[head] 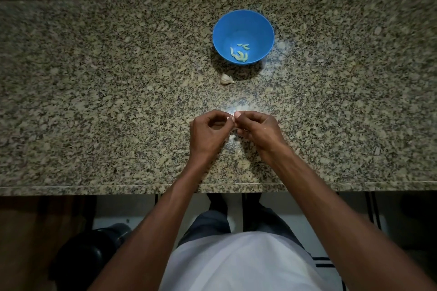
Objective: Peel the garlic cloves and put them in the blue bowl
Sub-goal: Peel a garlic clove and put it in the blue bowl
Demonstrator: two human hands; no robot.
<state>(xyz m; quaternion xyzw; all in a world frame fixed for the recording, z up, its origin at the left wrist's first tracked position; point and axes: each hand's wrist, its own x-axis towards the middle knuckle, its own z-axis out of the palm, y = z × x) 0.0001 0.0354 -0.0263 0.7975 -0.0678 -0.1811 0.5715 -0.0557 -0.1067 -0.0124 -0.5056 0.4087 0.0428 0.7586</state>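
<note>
Clove pinched between fingertips: mostly hidden, perhaps half-peeled.

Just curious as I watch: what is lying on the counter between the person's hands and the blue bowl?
In the head view, one unpeeled garlic piece lies just before the blue bowl; otherwise bare granite counter.

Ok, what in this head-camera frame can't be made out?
- The clove held between the hands: fingertips cover nearly all, so peel state is unclear.
- Cloves in the blue bowl: too small to count.
- Pale bits on the counter beneath the hands: too small to identify.
</note>
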